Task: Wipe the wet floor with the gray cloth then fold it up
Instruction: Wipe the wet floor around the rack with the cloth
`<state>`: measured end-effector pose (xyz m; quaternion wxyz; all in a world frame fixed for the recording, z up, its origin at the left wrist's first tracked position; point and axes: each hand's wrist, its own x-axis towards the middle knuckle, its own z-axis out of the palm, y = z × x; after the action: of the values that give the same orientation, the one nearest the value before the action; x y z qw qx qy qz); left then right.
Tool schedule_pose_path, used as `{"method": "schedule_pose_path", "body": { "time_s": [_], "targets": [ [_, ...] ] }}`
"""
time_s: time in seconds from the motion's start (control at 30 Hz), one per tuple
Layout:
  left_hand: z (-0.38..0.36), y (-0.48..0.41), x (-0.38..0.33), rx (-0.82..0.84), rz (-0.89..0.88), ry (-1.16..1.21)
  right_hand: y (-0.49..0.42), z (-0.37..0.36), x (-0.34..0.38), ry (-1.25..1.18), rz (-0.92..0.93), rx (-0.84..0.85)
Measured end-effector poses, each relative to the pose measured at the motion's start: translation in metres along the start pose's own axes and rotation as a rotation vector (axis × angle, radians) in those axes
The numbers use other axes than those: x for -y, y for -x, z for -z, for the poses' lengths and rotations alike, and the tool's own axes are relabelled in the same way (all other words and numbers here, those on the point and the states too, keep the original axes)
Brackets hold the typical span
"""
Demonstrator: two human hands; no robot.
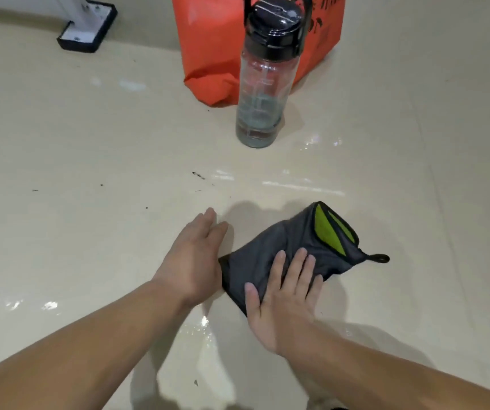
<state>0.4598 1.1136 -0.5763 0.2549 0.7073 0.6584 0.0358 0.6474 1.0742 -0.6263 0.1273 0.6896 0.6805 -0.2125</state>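
**Gray cloth lies folded on the floor under a flat hand**

The gray cloth (282, 253) is seen folded into a narrow bundle on the cream floor (90, 232), with a green inner face exposed at its far end and a small black loop (381, 258) sticking out beside it. The right hand (285, 300) is laid flat on the near part of the cloth, fingers spread, nothing gripped. The left hand (193, 258) is held open at the cloth's left edge, fingers straight; contact cannot be told. Shiny wet patches are seen on the floor beyond the cloth and near the forearms. Farther off, a clear bottle (263, 84) with a black lid is stood upright, with an orange bag (208, 54) just behind it.
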Motion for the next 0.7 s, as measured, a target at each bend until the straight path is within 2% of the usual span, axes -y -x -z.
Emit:
{"method": "schedule_pose_path", "body": {
  "time_s": [0.07,0.23,0.33,0.47,0.63,0.7],
  "targets": [
    [0.007,0.009,0.029,-0.032,0.026,0.067,-0.008,-0.007,0.029,0.001,0.141,-0.122],
    [0.03,0.037,0.092,-0.147,0.246,0.164,-0.033,-0.013,0.114,0.078,0.437,-0.181],
    [0.041,0.069,0.122,-0.237,0.416,0.226,-0.044,-0.014,0.167,0.17,0.548,-0.149],
    [0.059,0.129,0.138,-0.264,0.595,0.193,-0.04,-0.024,0.216,0.188,0.752,-0.099],
    [0.072,0.159,0.132,-0.127,0.687,0.103,-0.015,-0.034,0.224,0.197,0.965,-0.052],
    [0.056,0.151,0.127,-0.184,0.664,0.123,-0.01,-0.031,0.205,0.216,1.046,-0.018]
  ]
}}
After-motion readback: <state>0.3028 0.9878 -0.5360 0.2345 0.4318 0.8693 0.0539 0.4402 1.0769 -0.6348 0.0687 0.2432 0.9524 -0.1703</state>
